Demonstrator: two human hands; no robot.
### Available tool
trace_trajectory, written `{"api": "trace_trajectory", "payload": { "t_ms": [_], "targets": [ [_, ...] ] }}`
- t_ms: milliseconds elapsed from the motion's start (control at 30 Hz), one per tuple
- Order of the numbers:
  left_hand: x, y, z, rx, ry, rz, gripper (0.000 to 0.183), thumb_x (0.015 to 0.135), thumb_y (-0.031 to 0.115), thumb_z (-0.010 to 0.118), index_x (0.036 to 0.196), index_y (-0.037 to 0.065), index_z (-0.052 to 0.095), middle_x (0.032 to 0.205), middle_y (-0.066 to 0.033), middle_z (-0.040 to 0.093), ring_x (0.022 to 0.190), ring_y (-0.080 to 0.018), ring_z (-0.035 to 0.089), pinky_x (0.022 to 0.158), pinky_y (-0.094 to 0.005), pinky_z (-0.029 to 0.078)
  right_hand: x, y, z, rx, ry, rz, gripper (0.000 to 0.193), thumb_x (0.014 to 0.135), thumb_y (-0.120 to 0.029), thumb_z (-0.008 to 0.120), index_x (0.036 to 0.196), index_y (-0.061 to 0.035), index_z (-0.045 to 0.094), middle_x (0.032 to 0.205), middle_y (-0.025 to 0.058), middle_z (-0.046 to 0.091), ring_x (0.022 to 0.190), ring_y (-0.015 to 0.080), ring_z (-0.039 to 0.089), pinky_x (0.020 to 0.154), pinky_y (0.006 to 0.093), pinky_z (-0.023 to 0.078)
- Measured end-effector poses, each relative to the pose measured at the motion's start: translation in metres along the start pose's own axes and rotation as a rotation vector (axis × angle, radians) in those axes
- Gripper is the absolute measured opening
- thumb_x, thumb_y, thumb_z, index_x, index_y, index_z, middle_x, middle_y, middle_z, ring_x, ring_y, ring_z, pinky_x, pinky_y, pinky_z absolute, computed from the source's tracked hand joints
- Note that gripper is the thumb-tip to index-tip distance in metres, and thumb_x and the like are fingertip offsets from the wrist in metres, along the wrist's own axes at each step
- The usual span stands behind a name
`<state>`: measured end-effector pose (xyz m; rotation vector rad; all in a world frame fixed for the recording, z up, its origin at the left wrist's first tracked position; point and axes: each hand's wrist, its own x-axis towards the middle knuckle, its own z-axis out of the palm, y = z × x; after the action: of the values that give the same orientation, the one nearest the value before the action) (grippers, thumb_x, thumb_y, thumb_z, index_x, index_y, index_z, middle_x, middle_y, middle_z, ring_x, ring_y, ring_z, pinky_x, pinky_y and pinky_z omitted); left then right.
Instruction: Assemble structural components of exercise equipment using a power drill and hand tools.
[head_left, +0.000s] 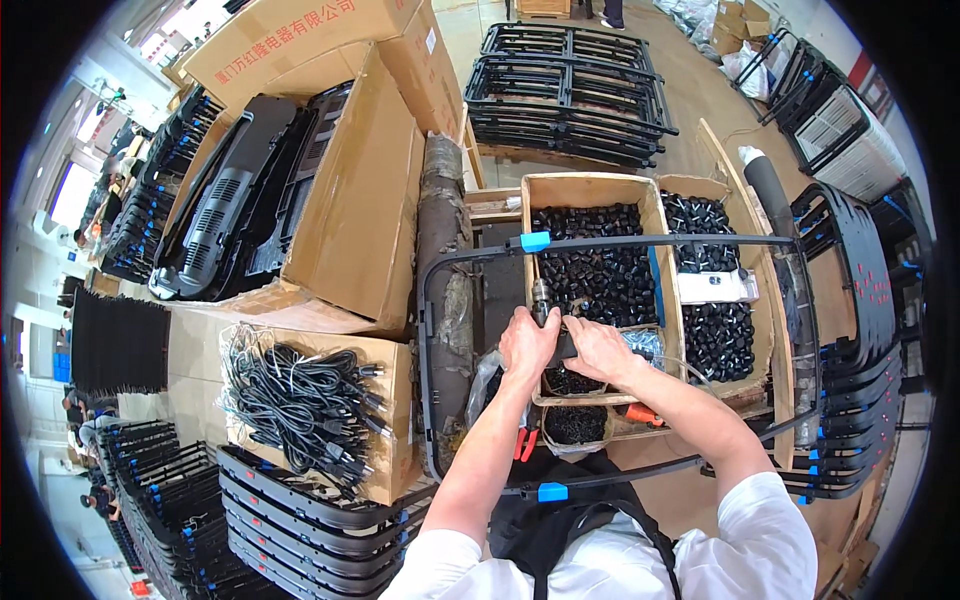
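Fastening work at the far bar of a black frame [640, 241], by my reading. Left hand [530, 345] and right hand [598, 352] both clasp a power driver [541, 297]; undersides of the grip hidden. Driver sits inside the frame outline, silver chuck forward, bit aimed toward the bar near a blue clip [536, 242]. Whether the tip touches: cannot tell. Next move, judged: keep the bit in line and the bar steady while pressing.

Containers:
- Wooden bin [590, 179], beneath the frame: heaped small black parts [600, 275].
- Bin to its right [690, 184]: more black pieces [720, 340], small white box [715, 287] among them.
- Tub near the body: fine dark bits [575, 424], perhaps screws.
- Carton [350, 210], far left: black plastic housings [215, 215], upright.
- Lower box [402, 420]: tangled black cords [310, 410].
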<state>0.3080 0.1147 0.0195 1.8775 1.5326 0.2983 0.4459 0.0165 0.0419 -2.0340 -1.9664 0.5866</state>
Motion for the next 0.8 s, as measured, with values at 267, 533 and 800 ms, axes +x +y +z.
{"api": "trace_trajectory", "payload": {
  "t_ms": [267,533,800],
  "targets": [
    [0.008,0.008,0.004,0.024,-0.004,-0.027,0.065,0.093,0.058,0.069,0.105,-0.006,0.065,0.102,-0.0324,0.074,0.102,-0.0496,0.072,0.09,-0.0549,0.056,0.004,0.017,0.009,0.054,-0.006,0.0,0.069,0.075,-0.023,0.087,0.128,0.003,0.052,0.105,0.0255,0.072,0.101,0.0421,0.072,0.087,0.0493,0.06],
    [0.018,0.013,0.002,0.108,-0.025,-0.023,0.064,0.092,0.057,0.07,0.107,-0.004,0.063,0.105,-0.0297,0.074,0.102,-0.0472,0.073,0.089,-0.0545,0.057,0.01,0.026,0.024,0.187,0.058,0.035,0.084,0.074,-0.022,0.086,0.143,0.002,0.045,0.113,0.0267,0.072,0.105,0.0432,0.072,0.09,0.0496,0.06],
    [0.025,0.017,0.001,0.102,-0.032,-0.036,0.065,0.091,0.058,0.07,0.107,-0.005,0.063,0.106,-0.0307,0.074,0.104,-0.0474,0.073,0.092,-0.0537,0.056,0.017,0.027,0.022,0.212,0.068,0.066,0.085,0.074,-0.023,0.086,0.144,-0.0009,0.044,0.112,0.0271,0.073,0.102,0.0437,0.073,0.089,0.0504,0.06]
  ]
}}
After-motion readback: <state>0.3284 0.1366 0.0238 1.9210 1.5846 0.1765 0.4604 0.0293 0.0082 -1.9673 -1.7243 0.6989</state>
